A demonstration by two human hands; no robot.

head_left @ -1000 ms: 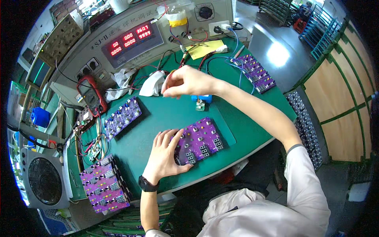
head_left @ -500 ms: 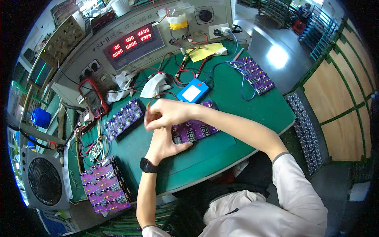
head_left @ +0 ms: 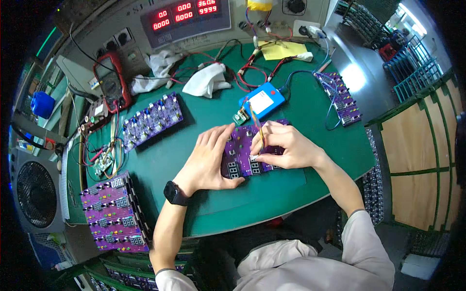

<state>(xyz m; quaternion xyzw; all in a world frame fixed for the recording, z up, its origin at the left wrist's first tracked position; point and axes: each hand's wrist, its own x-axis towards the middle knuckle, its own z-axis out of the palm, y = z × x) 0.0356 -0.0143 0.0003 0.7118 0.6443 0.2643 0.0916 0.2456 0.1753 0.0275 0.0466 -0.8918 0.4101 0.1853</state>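
Our right hand [head_left: 285, 145] is off our left hand [head_left: 206, 155] since the earlier frame and now sits over the right part of the purple board [head_left: 240, 151]. It's pinched narrow on the multicoloured cable [head_left: 261, 135], pale end down by the middle digit display [head_left: 255, 168]. Can't tell if that end touches the board. Key relation: cable end to board face. Board lies beneath that end, mid-frame, to the right of our left palm. Long axis looks roughly left-right, right end a bit higher in frame; we hide part of it, so approximate. Left is spread wide across the board's left end, index by the upper edge, thumb by the lower. Right is nearer that display. Cable runs up toward the blue box [head_left: 262, 101].
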